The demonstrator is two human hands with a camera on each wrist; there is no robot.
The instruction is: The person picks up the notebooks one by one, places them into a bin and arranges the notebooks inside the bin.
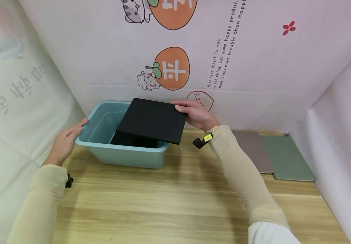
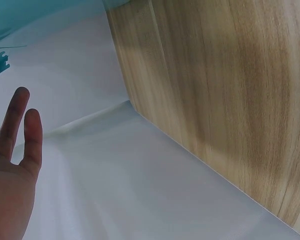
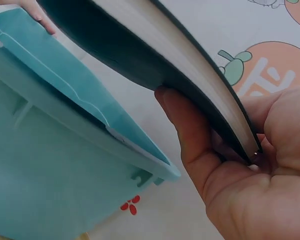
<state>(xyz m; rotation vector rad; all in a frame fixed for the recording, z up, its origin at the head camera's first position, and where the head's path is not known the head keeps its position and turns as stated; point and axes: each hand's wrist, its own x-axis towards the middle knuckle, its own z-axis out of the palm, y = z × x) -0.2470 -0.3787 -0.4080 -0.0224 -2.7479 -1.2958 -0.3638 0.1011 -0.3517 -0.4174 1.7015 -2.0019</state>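
Observation:
My right hand (image 1: 198,113) grips the right edge of a black hardcover book (image 1: 154,118), thumb on top and fingers beneath. The book tilts over the right part of a blue-green plastic bin (image 1: 123,158), and a thin ribbon hangs from its corner. Its cream page edges (image 3: 190,65) show in the right wrist view. Inside the bin lies another black flat thing (image 1: 129,140), partly hidden under the held book. My left hand (image 1: 63,142) rests at the bin's left end with fingers extended at the rim; two straight fingers (image 2: 32,135) show in the left wrist view.
On the wooden table (image 1: 163,210), a brown flat rectangular thing (image 1: 254,150) and a green one (image 1: 286,157) lie side by side at the right. White printed cloth (image 1: 108,57) rises behind the bin and along both sides.

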